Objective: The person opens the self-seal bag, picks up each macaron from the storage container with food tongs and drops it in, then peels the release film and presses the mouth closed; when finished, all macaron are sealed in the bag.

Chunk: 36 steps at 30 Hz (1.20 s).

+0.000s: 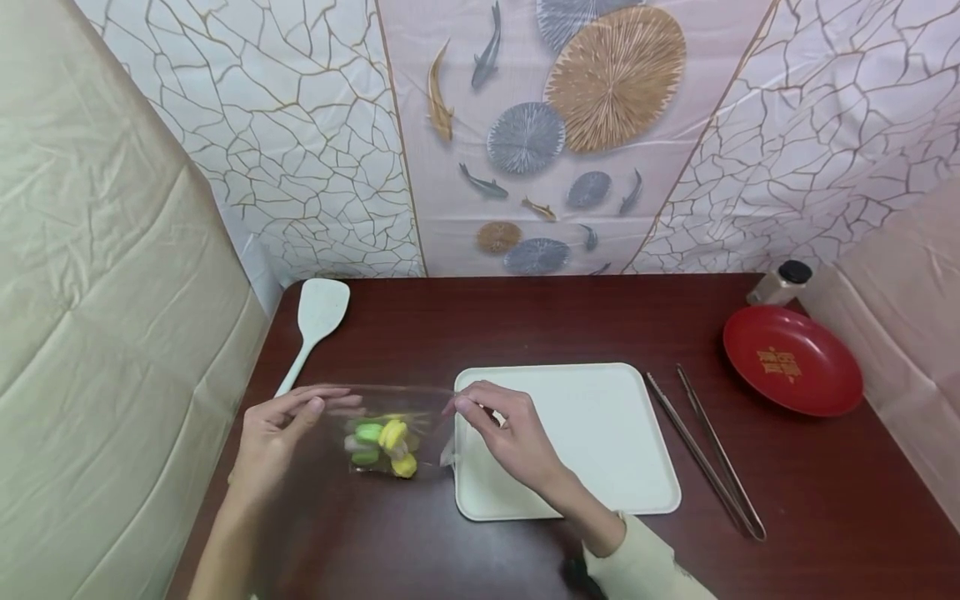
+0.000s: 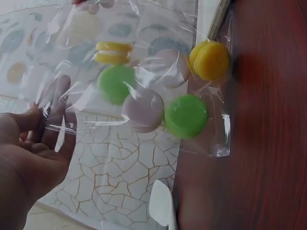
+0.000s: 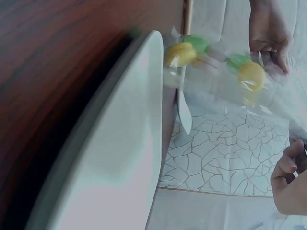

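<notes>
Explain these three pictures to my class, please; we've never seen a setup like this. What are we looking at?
No machine here: the left grip and right grip are a person's bare hands. The wide picture comes from a camera on the head, looking forward and down; the other two come from cameras on the left and right wrists, so they look turned sideways. Both pinch a clear plastic bag holding yellow, green and pale purple macarons. On the dark red-brown table lie a white spatula, a white tray, metal tongs and a red plate, with a black-lidded jar behind the plate.
</notes>
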Tool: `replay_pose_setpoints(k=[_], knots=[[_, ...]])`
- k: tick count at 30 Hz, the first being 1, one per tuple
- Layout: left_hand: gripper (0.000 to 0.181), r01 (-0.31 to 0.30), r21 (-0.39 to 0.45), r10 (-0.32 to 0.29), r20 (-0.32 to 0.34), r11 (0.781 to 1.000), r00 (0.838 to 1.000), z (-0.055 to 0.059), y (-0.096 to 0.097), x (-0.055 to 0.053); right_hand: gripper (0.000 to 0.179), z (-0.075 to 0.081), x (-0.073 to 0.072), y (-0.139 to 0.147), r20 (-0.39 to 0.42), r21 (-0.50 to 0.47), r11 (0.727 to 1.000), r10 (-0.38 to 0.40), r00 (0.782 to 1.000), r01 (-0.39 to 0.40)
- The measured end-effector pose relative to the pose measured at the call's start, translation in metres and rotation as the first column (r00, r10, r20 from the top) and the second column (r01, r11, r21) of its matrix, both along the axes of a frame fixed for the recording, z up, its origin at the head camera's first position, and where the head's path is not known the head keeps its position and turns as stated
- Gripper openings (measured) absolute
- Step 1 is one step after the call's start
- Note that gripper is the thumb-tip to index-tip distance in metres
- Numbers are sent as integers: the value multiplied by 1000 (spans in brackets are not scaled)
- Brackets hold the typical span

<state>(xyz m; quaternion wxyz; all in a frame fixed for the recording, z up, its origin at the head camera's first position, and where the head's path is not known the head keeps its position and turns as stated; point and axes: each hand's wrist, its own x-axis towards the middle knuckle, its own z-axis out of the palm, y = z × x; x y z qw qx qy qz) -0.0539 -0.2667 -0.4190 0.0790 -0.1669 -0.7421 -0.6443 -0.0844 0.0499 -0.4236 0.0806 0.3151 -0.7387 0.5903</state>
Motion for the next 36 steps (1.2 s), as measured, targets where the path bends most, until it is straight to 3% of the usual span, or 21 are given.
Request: replay_pose_setpoints(k=[10,14,17,22,25,26,28,30,33,36], knots=[[27,-8,-4,8,-30,1000,1000,-5,-5,4,19,1,0,0,-43,-3,1000,8,999,-8],[28,-22,29,23,-38,999,999,-7,-3,5,18,2,1,1,-29,10,1000,3,1000,-2],[27,-18,99,24,-53,995,998,-9,0,4,18,2,1,1,-47,14,1000,-1,999,1],[28,61,243,-24,-154,968,988,-13,5,-1,17,4,-3,0,-146,13,1000,-25,989,27],[29,78,287,-28,-176,955,984,-15,7,-3,17,12,-4,-5,-271,-1,997,-69,960,71],[29,72,292,-20,-175,954,984,-15,8,-4,18,17,-5,-8,-336,-12,997,-81,938,82],[29,70,310,-16,-173,948,985,-16,9,-4,21,29,-6,-17,-492,-24,995,-100,865,101],[29,58,317,-7,-162,947,987,-16,11,-5,24,43,-7,-29,-648,-6,994,-88,756,111],[28,-29,291,67,-121,956,990,-15,14,-2,26,59,-6,-51,-812,90,985,-13,584,147],[29,-137,241,153,-51,961,987,-12,15,2,27,66,-2,-74,-878,214,954,93,470,211]])
